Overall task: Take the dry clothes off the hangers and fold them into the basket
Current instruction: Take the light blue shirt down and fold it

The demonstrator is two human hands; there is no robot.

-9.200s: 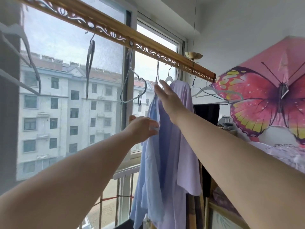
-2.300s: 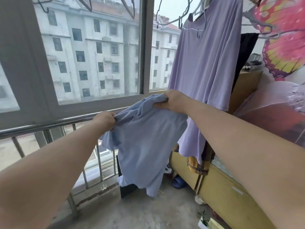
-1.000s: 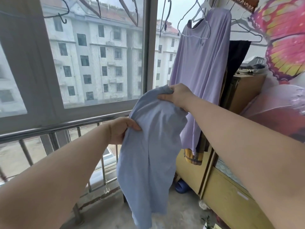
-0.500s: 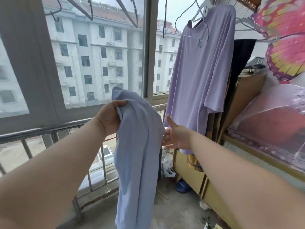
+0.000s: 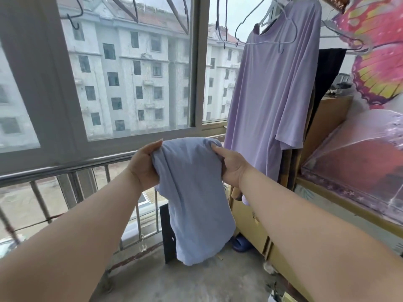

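Observation:
I hold a light blue shirt (image 5: 194, 197) in the air in front of me, folded lengthwise and hanging down from its top edge. My left hand (image 5: 145, 165) grips its left top corner and my right hand (image 5: 231, 165) grips its right top corner. A lilac T-shirt (image 5: 270, 94) hangs on a white wire hanger (image 5: 274, 20) to the upper right, with a dark garment (image 5: 327, 77) hanging behind it. Empty hangers (image 5: 222, 29) dangle along the top. No basket is in view.
A window (image 5: 130, 68) with a metal railing (image 5: 54, 171) runs along the left. A yellow cabinet (image 5: 257, 223) stands at the right, with a pink netted cover (image 5: 359, 155) and a butterfly kite (image 5: 379, 51) above it. A blue slipper (image 5: 241, 244) and a dark board (image 5: 166, 232) are on the concrete floor.
My right hand rose from beside the hanging blue shirt and took its top right corner. The shirt now hangs shorter and wider between both hands, held a little lower.

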